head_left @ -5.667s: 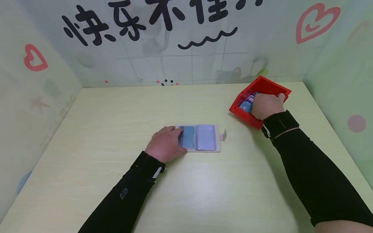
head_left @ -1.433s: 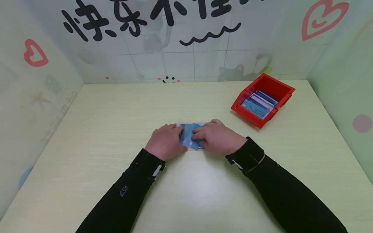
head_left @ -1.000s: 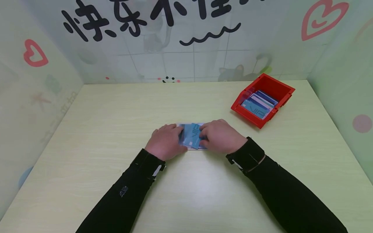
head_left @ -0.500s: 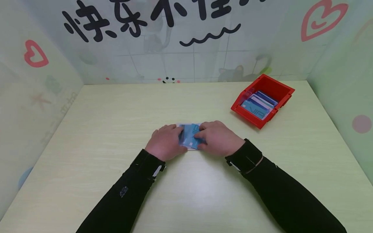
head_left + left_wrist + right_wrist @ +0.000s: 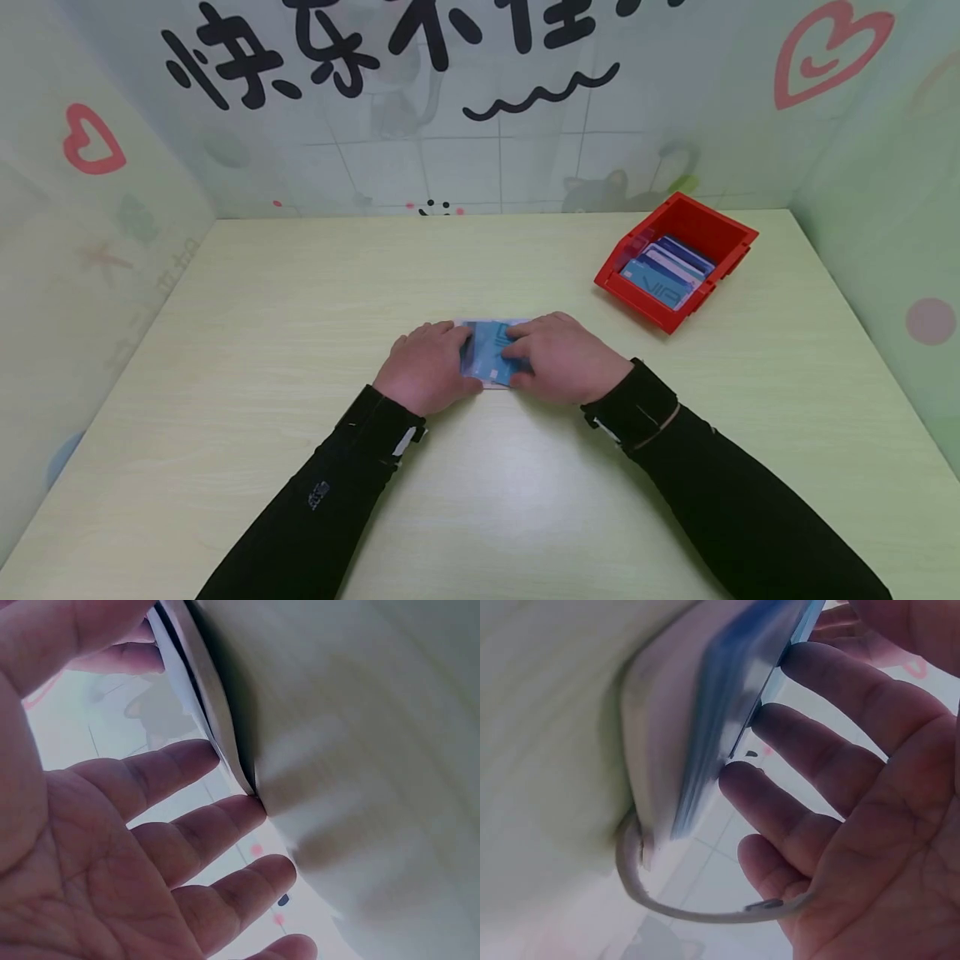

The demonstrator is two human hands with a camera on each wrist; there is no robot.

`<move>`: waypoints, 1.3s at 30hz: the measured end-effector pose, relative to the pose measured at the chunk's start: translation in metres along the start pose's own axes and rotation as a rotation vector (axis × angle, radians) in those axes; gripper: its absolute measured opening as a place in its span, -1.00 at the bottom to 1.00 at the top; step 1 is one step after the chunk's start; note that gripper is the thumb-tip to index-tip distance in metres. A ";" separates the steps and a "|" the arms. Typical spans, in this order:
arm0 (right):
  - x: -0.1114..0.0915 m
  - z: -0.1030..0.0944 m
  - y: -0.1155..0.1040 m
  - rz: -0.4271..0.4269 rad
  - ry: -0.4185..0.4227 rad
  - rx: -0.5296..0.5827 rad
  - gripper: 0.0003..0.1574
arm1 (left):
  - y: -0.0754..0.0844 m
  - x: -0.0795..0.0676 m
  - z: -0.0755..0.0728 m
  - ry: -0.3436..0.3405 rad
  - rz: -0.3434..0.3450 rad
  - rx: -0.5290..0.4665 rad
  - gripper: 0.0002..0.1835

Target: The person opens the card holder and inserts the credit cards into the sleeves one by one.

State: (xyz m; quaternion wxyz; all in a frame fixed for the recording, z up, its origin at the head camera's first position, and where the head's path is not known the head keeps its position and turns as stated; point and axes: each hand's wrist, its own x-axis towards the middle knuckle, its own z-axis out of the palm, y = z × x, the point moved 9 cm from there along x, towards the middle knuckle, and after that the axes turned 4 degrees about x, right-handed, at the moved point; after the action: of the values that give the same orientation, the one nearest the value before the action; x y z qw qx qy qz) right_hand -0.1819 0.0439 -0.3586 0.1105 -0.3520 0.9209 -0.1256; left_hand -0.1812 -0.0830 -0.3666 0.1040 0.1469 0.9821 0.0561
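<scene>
An opened card holder [image 5: 487, 386] with clear sleeves lies flat on the table. My left hand [image 5: 425, 369] rests on its left end; in the left wrist view the fairly straight fingertips [image 5: 244, 814] touch the holder's edge. A light blue card [image 5: 501, 367] with dark lettering lies on the left sleeve, partly covered by my right hand [image 5: 566, 358]. The right fingers press on the card from the right. In the right wrist view the right fingertips [image 5: 742, 776] touch the edge of the stacked sleeves, and the holder's strap [image 5: 675, 911] bends out below.
A red bin [image 5: 637, 308] stands at the back right, tilted toward the table's middle, with several cards [image 5: 660, 279] inside. Printed walls close off the back and both sides of the table [image 5: 300, 292].
My right hand has come from the red bin to the holder with a blue card. Lately the tilted card has straightened and shifted slightly left under the right fingers. My left hand stays put.
</scene>
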 end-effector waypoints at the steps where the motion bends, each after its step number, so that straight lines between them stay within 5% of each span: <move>1: 0.000 0.000 0.000 -0.001 -0.002 0.002 -0.35 | 0.000 0.000 0.000 0.001 0.000 0.000 -0.17; 16: 0.003 0.001 0.004 0.029 -0.035 -0.003 -0.32 | 0.001 -0.002 -0.002 0.005 0.005 -0.014 -0.18; 39: 0.005 0.000 -0.003 0.008 0.040 -0.034 -0.42 | 0.001 0.000 0.000 -0.001 0.008 -0.013 -0.23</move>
State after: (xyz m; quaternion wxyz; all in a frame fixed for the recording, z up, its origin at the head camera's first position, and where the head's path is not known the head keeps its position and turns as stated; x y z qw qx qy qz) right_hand -0.1837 0.0389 -0.3588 0.0864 -0.3476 0.9263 -0.1167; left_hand -0.1805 -0.0819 -0.3664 0.1052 0.1504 0.9810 0.0629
